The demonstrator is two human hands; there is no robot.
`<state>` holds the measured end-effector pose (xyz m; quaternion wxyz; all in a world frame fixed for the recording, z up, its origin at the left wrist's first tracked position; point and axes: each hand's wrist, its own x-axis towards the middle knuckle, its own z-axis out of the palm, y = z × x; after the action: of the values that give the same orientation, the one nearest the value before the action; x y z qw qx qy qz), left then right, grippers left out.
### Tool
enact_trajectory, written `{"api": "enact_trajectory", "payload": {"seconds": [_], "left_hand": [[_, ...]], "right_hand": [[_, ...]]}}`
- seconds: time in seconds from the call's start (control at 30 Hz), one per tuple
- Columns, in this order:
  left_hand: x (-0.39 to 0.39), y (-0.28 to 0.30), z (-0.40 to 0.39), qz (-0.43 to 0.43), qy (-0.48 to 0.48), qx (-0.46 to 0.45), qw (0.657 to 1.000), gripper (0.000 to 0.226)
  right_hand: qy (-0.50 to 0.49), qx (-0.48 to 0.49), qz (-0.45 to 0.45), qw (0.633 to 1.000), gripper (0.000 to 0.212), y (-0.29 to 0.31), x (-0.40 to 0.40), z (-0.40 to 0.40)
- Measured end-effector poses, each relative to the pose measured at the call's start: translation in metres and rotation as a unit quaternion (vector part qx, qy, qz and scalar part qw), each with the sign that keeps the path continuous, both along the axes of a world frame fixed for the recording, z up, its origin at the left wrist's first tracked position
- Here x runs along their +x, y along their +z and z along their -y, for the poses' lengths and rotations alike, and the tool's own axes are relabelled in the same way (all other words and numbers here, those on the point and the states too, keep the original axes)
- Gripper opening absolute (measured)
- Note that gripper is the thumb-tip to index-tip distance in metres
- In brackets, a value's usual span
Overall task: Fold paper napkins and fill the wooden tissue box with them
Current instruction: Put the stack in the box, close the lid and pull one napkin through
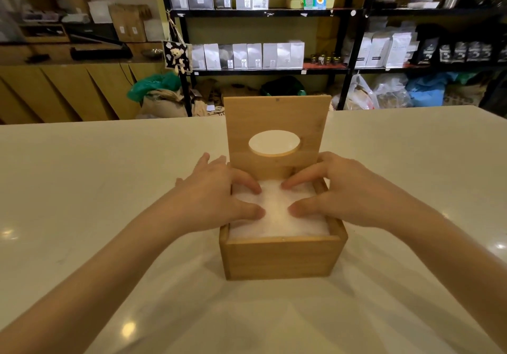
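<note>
A square wooden tissue box (282,259) stands on the white table in the middle of the head view. Its hinged lid (277,117), with an oval hole, is tipped up and back. White paper napkins (277,216) fill the box almost to its rim. My left hand (219,197) lies flat on the left part of the napkin stack, fingers spread. My right hand (337,191) lies flat on the right part, fingers spread too. Both hands press on the napkins from above and grip nothing.
The white table (109,216) stretches wide on both sides of the box and toward me. Behind its far edge stand black shelves (263,13) with bags and packets, sacks on the floor, and a wooden counter (68,90) at the left.
</note>
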<state>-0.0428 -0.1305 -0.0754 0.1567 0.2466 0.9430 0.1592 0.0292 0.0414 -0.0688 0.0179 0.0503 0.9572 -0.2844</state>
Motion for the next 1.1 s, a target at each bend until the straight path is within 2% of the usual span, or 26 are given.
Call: {"api": "enact_trajectory", "payload": {"seconds": [0.07,0.17,0.3,0.57,0.63,0.7,0.8,0.9,1.0,1.1], "left_hand": [[0.000,0.007,0.005,-0.013,0.014,-0.013,1.000,0.039],[0.004,0.015,0.006,-0.046,0.001,-0.062,0.997,0.051],[0.009,0.013,-0.001,-0.093,-0.017,-0.139,0.986,0.056],[0.004,0.017,-0.005,-0.046,-0.043,-0.186,0.981,0.056],[0.003,0.023,-0.001,-0.031,-0.046,-0.141,0.988,0.049],[0.001,0.032,0.006,-0.020,-0.036,-0.028,0.999,0.034],[-0.002,0.045,0.015,-0.071,-0.005,0.111,0.991,0.013],[-0.004,0.047,0.016,-0.153,0.018,0.207,0.966,0.019],[-0.002,0.035,0.008,-0.227,0.004,0.242,0.943,0.031],[-0.004,0.025,0.002,-0.291,0.004,0.278,0.915,0.042]], "right_hand": [[0.005,0.012,0.001,1.000,0.042,0.008,0.003,-0.007],[0.015,0.038,0.020,0.999,0.044,0.013,0.004,-0.008],[0.020,0.124,0.038,0.991,0.054,0.009,0.002,-0.003],[0.026,0.157,0.044,0.986,0.053,0.007,0.001,-0.002],[0.036,0.130,0.042,0.990,0.047,0.011,0.001,-0.008],[0.028,0.060,0.011,0.998,0.035,0.019,0.003,-0.013],[-0.018,0.002,-0.117,0.993,0.018,0.028,0.001,-0.021],[-0.036,-0.020,-0.234,0.971,0.027,0.028,0.000,-0.018],[-0.026,-0.051,-0.289,0.956,0.044,0.022,-0.002,-0.009],[-0.035,-0.070,-0.333,0.940,0.048,0.013,-0.009,-0.006]]}}
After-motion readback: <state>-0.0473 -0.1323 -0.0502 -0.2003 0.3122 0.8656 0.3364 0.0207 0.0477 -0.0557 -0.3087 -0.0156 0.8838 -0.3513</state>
